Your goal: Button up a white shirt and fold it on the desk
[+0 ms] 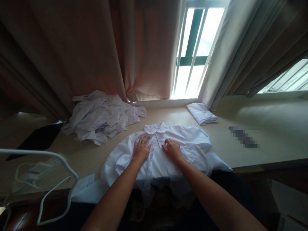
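A white collared shirt (pixel 157 163) lies spread on the desk in front of me, collar away from me, its front placket down the middle. Its lower part hangs over the desk's near edge. My left hand (pixel 141 148) rests flat on the shirt's left front below the collar, fingers spread. On the other side of the placket, my right hand (pixel 172 149) lies on the fabric with its fingers slightly bent and apart. Neither hand visibly grips anything. The sleeves bulge out to both sides, partly folded under or hidden.
A heap of crumpled white shirts (pixel 103 112) lies at the back left, a folded white shirt (pixel 202 113) at the back right. A blurred-out flat object (pixel 243 137) lies to the right. White cables (pixel 54 179) and a black flat sheet (pixel 38 138) are on the left. Curtains (pixel 149 48) hang behind.
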`<state>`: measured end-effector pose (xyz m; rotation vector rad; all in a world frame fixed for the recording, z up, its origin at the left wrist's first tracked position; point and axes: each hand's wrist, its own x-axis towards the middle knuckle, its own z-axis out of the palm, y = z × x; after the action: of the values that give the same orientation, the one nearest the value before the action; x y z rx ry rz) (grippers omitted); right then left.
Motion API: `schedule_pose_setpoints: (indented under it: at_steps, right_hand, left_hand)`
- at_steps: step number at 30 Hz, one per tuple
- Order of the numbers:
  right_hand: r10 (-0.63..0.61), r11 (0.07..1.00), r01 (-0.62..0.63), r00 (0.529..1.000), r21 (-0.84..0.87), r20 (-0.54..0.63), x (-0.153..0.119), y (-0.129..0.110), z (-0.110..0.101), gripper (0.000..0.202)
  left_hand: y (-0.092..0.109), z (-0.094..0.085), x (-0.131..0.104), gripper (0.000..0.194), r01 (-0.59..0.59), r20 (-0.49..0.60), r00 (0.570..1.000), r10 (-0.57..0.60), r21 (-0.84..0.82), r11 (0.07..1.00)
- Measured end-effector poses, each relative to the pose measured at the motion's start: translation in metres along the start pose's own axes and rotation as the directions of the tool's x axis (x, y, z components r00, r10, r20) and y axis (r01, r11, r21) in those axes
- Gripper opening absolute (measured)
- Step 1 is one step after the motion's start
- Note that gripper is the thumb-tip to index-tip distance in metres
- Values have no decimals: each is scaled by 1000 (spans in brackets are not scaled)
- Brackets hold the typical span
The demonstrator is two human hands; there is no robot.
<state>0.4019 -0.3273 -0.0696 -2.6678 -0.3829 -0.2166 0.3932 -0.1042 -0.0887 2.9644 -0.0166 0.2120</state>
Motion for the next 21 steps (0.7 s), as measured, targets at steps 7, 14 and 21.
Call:
schedule_pose_setpoints:
  at_steps: [7,14,21]
  right_hand:
    - [40,999,-40,999,-16,-30,12,-2,9,19]
    - [48,998,-49,998,-28,-40,-3,-27,23,21]
    - [31,999,-32,999,-24,-23,1,-45,29,19]
  left_hand:
    - [-23,2,25,59,-80,32,996,81,-22,997]
    - [-55,-10,27,57,-141,64,988,144,-48,989]
    - [-78,-43,7,50,-229,111,965,236,-74,971]
